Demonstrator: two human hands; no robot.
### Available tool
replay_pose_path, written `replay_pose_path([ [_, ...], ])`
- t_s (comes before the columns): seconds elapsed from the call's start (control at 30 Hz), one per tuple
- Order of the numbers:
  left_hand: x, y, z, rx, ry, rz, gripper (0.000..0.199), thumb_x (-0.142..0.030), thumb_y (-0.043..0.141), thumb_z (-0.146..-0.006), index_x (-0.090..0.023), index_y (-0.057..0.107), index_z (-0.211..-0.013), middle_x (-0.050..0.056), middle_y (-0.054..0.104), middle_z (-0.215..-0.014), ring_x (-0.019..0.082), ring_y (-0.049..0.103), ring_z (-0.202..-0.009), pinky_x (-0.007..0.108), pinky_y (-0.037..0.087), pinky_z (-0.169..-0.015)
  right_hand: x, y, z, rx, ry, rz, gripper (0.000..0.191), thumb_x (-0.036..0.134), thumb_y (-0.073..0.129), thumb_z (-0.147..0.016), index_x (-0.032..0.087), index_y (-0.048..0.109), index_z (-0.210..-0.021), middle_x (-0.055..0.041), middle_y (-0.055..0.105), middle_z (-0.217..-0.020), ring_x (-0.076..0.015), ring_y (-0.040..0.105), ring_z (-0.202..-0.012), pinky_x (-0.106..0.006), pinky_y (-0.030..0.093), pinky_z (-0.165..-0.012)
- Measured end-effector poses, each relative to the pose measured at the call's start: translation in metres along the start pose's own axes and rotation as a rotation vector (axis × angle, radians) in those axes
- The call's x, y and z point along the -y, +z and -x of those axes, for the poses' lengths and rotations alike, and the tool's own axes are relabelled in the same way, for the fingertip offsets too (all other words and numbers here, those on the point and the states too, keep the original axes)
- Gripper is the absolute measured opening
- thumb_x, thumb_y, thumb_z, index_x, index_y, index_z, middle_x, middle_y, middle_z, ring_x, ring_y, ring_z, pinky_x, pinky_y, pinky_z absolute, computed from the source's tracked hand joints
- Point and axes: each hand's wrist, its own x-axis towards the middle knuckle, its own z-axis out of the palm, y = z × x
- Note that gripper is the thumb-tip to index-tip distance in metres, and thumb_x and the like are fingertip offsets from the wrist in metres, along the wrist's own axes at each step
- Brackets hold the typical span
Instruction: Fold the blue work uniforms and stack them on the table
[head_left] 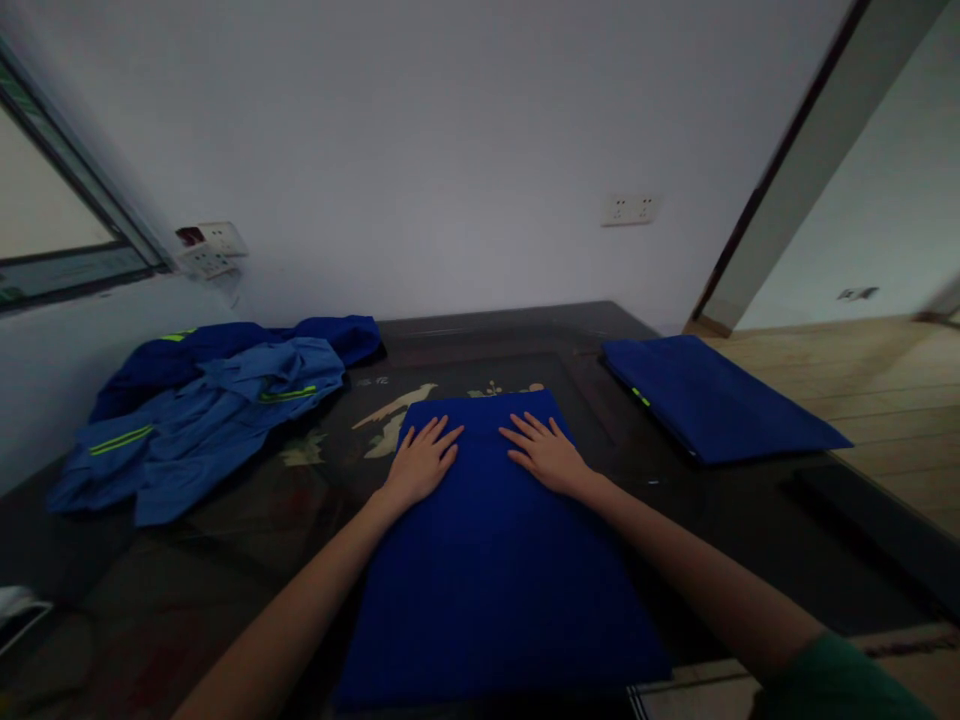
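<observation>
A flat, folded dark blue cloth (pixel 495 580) lies on the dark table, reaching from its middle down to the near edge. My left hand (pixel 422 462) rests palm down near the cloth's far left edge, fingers spread. Across from it, my right hand (pixel 546 453) lies flat by the far right edge, fingers also spread. Neither hand grips anything. Between the two hands a strip of blue cloth shows.
Crumpled blue garments (pixel 217 410) with yellow-green stripes lie at the left. A folded blue garment (pixel 712 400) sits at the right, beyond a dark flat object (pixel 877 530). A white object (pixel 19 615) is at the lower left. Behind the table (pixel 495 330) stands a wall.
</observation>
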Motion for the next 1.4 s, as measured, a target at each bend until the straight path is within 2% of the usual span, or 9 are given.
replay_pose_path([
  [0.17, 0.055, -0.005, 0.01, 0.005, -0.208, -0.016, 0.053, -0.047, 0.031, -0.097, -0.036, 0.029, -0.149, 0.004, 0.021, -0.159, 0.031, 0.022, -0.145, 0.06, 0.019, -0.112, -0.035, 0.005, 0.021, -0.022, 0.206, 0.029, 0.056, 0.047, 0.03, -0.098, 0.023, 0.031, -0.15, -0.0073, 0.024, -0.157, -0.0274, 0.02, -0.145, -0.06, 0.018, -0.113],
  [0.37, 0.078, -0.011, 0.029, -0.152, -0.407, 0.061, 0.05, -0.041, 0.043, -0.091, -0.016, 0.056, -0.132, 0.016, 0.05, -0.141, 0.034, 0.043, -0.131, 0.053, 0.035, -0.106, -0.05, -0.016, 0.052, -0.117, 0.351, -0.034, 0.052, 0.037, 0.044, -0.092, 0.013, 0.049, -0.139, -0.0167, 0.05, -0.141, -0.0318, 0.043, -0.132, -0.05, 0.035, -0.108],
  [0.5, 0.067, -0.023, 0.038, -0.01, -0.326, 0.614, 0.046, -0.046, 0.051, -0.084, -0.017, 0.066, -0.116, 0.013, 0.062, -0.127, 0.03, 0.055, -0.12, 0.043, 0.042, -0.102, -0.052, -0.031, 0.098, -0.022, 0.485, -0.4, 0.044, 0.038, 0.05, -0.086, 0.015, 0.061, -0.122, -0.0145, 0.066, -0.11, -0.0282, 0.063, -0.103, -0.044, 0.051, -0.091],
  [0.63, 0.06, -0.042, 0.038, 0.212, -0.417, 1.208, 0.055, -0.049, 0.069, -0.073, -0.019, 0.064, -0.118, 0.012, 0.068, -0.117, 0.026, 0.062, -0.111, 0.037, 0.049, -0.093, -0.037, -0.035, 0.15, 0.08, 0.586, -1.107, 0.068, 0.049, 0.062, -0.077, 0.026, 0.044, -0.139, -0.0121, 0.055, -0.128, -0.0262, 0.06, -0.111, -0.036, 0.058, -0.076],
  [0.73, 0.062, -0.05, 0.029, 0.297, -0.487, 1.364, 0.04, -0.038, 0.076, -0.069, -0.018, 0.069, -0.102, 0.01, 0.071, -0.105, 0.021, 0.067, -0.096, 0.031, 0.05, -0.087, -0.022, -0.032, 0.17, 0.031, 0.622, -1.347, 0.084, 0.052, 0.068, -0.072, 0.029, 0.033, -0.145, -0.0136, 0.047, -0.138, -0.0266, 0.056, -0.117, -0.036, 0.056, -0.082],
  [0.97, 0.052, -0.046, 0.005, 0.359, -0.495, 1.402, 0.019, -0.035, 0.072, -0.075, -0.019, 0.071, -0.084, 0.006, 0.072, -0.09, 0.019, 0.067, -0.079, 0.03, 0.052, -0.077, 0.002, -0.019, 0.165, 0.026, 0.555, -1.478, 0.101, 0.055, 0.072, -0.069, 0.026, 0.021, -0.152, -0.014, 0.06, -0.126, -0.0278, 0.064, -0.108, -0.043, 0.051, -0.092],
  [1.1, 0.039, -0.047, 0.008, 0.336, -0.513, 1.518, 0.043, -0.032, 0.076, -0.073, -0.028, 0.064, -0.114, 0.002, 0.07, -0.111, 0.02, 0.068, -0.09, 0.033, 0.053, -0.083, 0.0, -0.014, 0.164, -0.035, 0.489, -1.482, 0.097, 0.049, 0.073, -0.068, 0.023, 0.027, -0.15, -0.014, 0.061, -0.127, -0.0284, 0.064, -0.107, -0.044, 0.052, -0.091],
  [1.23, 0.024, -0.05, 0.006, 0.475, -0.423, 1.548, 0.068, -0.029, 0.074, -0.075, -0.038, 0.045, -0.136, 0.0, 0.064, -0.126, 0.024, 0.066, -0.103, 0.039, 0.053, -0.089, -0.014, -0.02, 0.165, -0.047, 0.544, -1.352, 0.082, 0.041, 0.068, -0.071, 0.02, 0.04, -0.145, -0.012, 0.065, -0.121, -0.0265, 0.068, -0.093, -0.043, 0.057, -0.078],
  [1.4, -0.02, -0.061, -0.02, 0.45, -0.313, 1.497, 0.079, -0.025, 0.076, -0.071, -0.036, 0.04, -0.141, 0.005, 0.06, -0.132, 0.025, 0.064, -0.11, 0.038, 0.052, -0.093, -0.054, -0.048, 0.163, -0.163, 0.428, -1.218, 0.069, 0.031, 0.065, -0.069, 0.02, 0.052, -0.137, -0.0107, 0.062, -0.129, -0.0285, 0.061, -0.113, -0.045, 0.051, -0.094],
])
